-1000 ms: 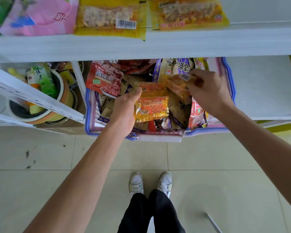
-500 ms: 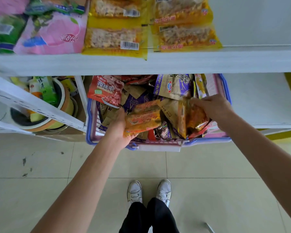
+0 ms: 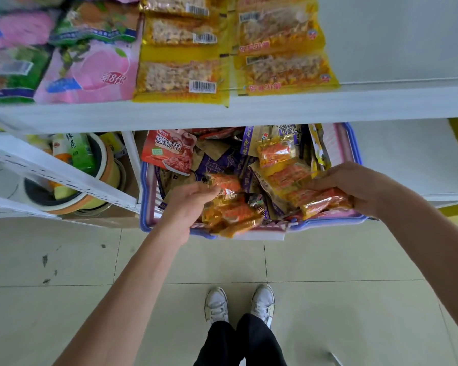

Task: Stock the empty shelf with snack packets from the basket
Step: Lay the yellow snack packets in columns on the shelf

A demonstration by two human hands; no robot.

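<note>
A blue-rimmed pink basket (image 3: 356, 154) full of snack packets sits on the low shelf under the upper white shelf (image 3: 249, 109). My left hand (image 3: 185, 204) is inside it, pinching an orange snack packet (image 3: 226, 182), with more orange packets (image 3: 233, 216) bunched just below the fingers. My right hand (image 3: 354, 186) grips a stack of orange-and-gold packets (image 3: 325, 202) at the basket's right front. A red cherry packet (image 3: 169, 151) and purple packets (image 3: 214, 165) lie further back in the basket.
The upper shelf holds yellow nut packets (image 3: 180, 75), a second yellow stack (image 3: 286, 62), pink packets (image 3: 90, 75) and green ones (image 3: 8, 75); its right part (image 3: 397, 38) is bare. Left of the basket stand nested tubs (image 3: 95, 180). My white shoes (image 3: 238, 305) are on the tiled floor.
The view has tilted upward, showing more of the upper shelf. My left hand has shifted onto a small orange packet; my right hand has moved right and lower with its stack of packets.
</note>
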